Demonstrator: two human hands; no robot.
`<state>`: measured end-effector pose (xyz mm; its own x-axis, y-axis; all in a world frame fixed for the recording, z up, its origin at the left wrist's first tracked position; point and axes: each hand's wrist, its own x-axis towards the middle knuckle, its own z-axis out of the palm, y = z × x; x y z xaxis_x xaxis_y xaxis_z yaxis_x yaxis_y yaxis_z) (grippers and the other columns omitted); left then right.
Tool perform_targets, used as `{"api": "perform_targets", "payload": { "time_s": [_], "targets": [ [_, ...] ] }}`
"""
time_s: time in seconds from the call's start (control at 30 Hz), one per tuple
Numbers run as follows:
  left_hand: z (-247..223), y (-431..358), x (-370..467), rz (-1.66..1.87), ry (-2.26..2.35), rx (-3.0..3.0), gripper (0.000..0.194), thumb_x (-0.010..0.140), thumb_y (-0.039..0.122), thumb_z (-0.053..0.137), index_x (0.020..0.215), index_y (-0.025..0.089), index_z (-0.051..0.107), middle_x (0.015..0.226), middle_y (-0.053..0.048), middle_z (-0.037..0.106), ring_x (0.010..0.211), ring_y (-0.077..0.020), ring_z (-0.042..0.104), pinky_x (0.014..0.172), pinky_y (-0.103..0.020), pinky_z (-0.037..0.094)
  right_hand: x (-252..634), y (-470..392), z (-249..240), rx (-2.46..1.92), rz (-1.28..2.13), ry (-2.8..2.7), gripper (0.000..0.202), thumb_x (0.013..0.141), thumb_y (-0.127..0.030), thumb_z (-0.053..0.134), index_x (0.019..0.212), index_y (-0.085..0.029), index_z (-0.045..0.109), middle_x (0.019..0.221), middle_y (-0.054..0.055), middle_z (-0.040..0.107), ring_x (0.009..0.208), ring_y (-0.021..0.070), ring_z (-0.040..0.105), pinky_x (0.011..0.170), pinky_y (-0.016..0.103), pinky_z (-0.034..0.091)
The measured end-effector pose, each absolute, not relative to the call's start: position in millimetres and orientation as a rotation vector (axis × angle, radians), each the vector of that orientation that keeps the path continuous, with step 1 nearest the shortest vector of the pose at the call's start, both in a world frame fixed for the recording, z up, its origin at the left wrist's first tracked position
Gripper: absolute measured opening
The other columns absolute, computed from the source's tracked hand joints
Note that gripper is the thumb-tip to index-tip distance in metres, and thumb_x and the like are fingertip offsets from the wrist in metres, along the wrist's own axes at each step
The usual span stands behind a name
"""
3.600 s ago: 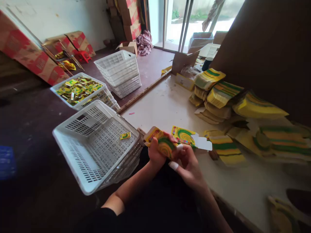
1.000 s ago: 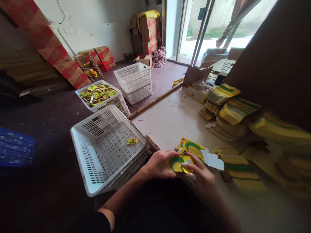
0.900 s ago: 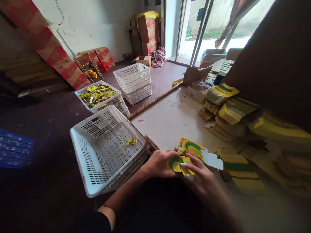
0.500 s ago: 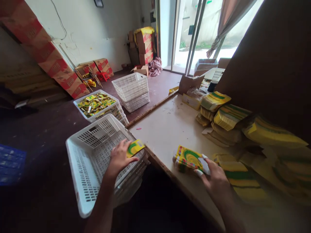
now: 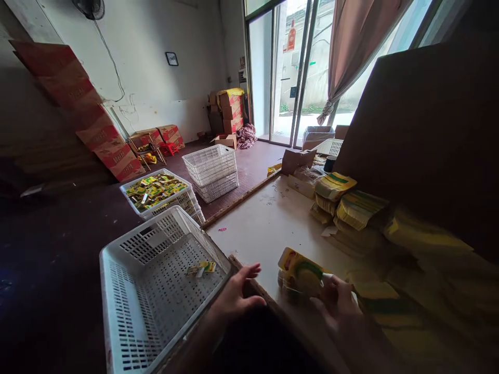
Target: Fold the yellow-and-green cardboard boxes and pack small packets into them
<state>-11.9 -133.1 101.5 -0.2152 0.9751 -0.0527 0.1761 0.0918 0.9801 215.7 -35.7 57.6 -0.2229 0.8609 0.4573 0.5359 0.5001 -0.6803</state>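
Now two small folded packets (image 5: 201,268) lie in the white crate (image 5: 128,291).

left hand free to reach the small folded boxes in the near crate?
Probably yes. The left hand is open and empty at the white crate's rim, the folded boxes lie uncovered on its floor, and nothing stands between.

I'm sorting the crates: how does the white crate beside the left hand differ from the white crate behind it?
The near white crate holds only a couple of small yellow-green packets, while the far white crate is heaped with them. The near crate sits tilted by the table edge and the left hand; the far crate rests level on other crates, out of reach. Both are white, perforated plastic.
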Motion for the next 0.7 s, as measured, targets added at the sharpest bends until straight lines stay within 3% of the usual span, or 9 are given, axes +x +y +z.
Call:
{"api": "perform_targets", "payload": {
  "time_s": [0.1,0.2,0.33,0.43,0.5,0.63,0.7],
  "targets": [
    [91.6,-115.2,30.1,1.563,1.056,0.975,0.086,0.053,0.057,0.079,0.126,0.021,0.053,0.126,-0.015,0.059,0.118,-0.0326,0.052,0.099,-0.048,0.042,195.8,-59.5,60.1,-1.089,0.722,-1.775,0.033,0.074,-0.036,0.061,0.106,-0.032,0.053,0.096,0.006,0.066,0.084,0.0325,0.065,0.065,0.044,0.055],
    [92.6,-102.7,57.8,1.834,0.789,0.553,0.062,0.065,0.067,0.066,0.107,0.021,0.061,0.109,-0.011,0.066,0.107,-0.0281,0.060,0.095,-0.045,0.044,181.1,-81.5,66.9,-0.986,0.974,-1.733,0.035,0.072,-0.033,0.064,0.105,-0.033,0.053,0.098,0.004,0.067,0.089,0.0301,0.066,0.073,0.040,0.057],
    [111.5,-97.7,61.3,1.922,0.734,0.350,0.047,0.067,0.065,0.062,0.082,0.020,0.060,0.076,-0.003,0.063,0.079,-0.0208,0.062,0.081,-0.039,0.049,176.8,-103.6,93.3,-0.771,1.441,-1.625,0.034,0.080,-0.034,0.057,0.112,-0.028,0.049,0.101,0.005,0.067,0.097,0.0248,0.065,0.084,0.035,0.055],
    [120.8,-99.0,59.3,2.036,0.808,0.390,0.041,0.068,0.061,0.061,0.077,0.021,0.056,0.069,0.000,0.053,0.068,-0.0165,0.054,0.071,-0.033,0.048,175.0,-111.7,109.7,-0.653,1.726,-1.480,0.034,0.079,-0.037,0.061,0.109,-0.025,0.051,0.108,0.006,0.065,0.105,0.0251,0.060,0.091,0.036,0.051],
    [118.8,-100.8,63.2,2.122,0.872,0.395,0.038,0.072,0.060,0.059,0.077,0.022,0.054,0.067,0.001,0.047,0.064,-0.0141,0.049,0.066,-0.028,0.046,172.6,-112.4,113.1,-0.663,1.803,-1.426,0.035,0.075,-0.037,0.067,0.105,-0.024,0.053,0.105,0.005,0.065,0.103,0.0245,0.060,0.087,0.034,0.050],
    [102.2,-106.4,75.6,2.122,0.849,0.452,0.061,0.062,0.080,0.056,0.086,0.024,0.059,0.076,-0.002,0.051,0.074,-0.0170,0.051,0.070,-0.028,0.048,168.1,-107.5,111.6,-0.659,1.925,-1.319,0.038,0.072,-0.042,0.071,0.101,-0.025,0.053,0.090,0.003,0.066,0.088,0.0217,0.062,0.076,0.030,0.049],
    [94.1,-109.5,78.7,2.044,0.801,0.456,0.077,0.052,0.089,0.053,0.091,0.022,0.061,0.081,-0.004,0.053,0.079,-0.0204,0.052,0.074,-0.032,0.050,166.8,-104.5,112.3,-0.607,1.965,-1.256,0.039,0.071,-0.043,0.072,0.100,-0.026,0.054,0.096,0.004,0.065,0.095,0.0232,0.061,0.080,0.032,0.049]
  ]
}}
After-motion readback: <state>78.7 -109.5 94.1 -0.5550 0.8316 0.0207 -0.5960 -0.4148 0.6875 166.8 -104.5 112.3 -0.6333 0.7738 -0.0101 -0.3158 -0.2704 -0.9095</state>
